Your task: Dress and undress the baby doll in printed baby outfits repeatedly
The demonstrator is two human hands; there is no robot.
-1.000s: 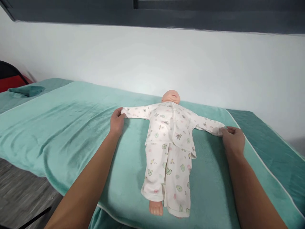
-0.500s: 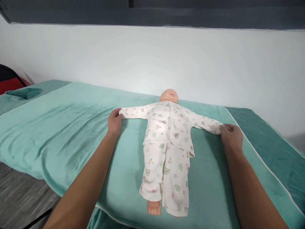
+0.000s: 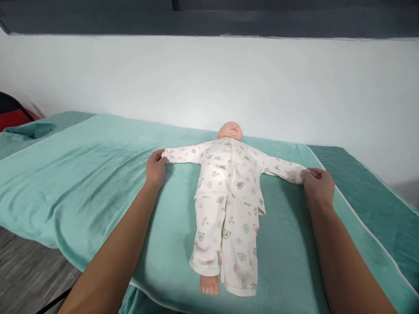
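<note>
A baby doll (image 3: pixel 230 130) lies on its back on a teal towel (image 3: pixel 98 174), dressed in a white printed shirt (image 3: pixel 232 172) and matching trousers (image 3: pixel 225 244). Its arms are stretched straight out to both sides. My left hand (image 3: pixel 155 168) pinches the end of the sleeve on the left side. My right hand (image 3: pixel 317 184) pinches the end of the sleeve on the right side. One bare doll foot (image 3: pixel 209 284) pokes out of the left trouser leg near the towel's front edge.
The towel covers a table set against a white wall (image 3: pixel 209 83). A darker green cover (image 3: pixel 369 192) shows at the right. A folded teal cloth (image 3: pixel 31 129) lies at the far left beside something red (image 3: pixel 11 117). Grey floor (image 3: pixel 29 266) lies lower left.
Both hands have stayed on the sleeve ends. The view has shifted slightly, so the doll sits a little further left and higher in the picture.
</note>
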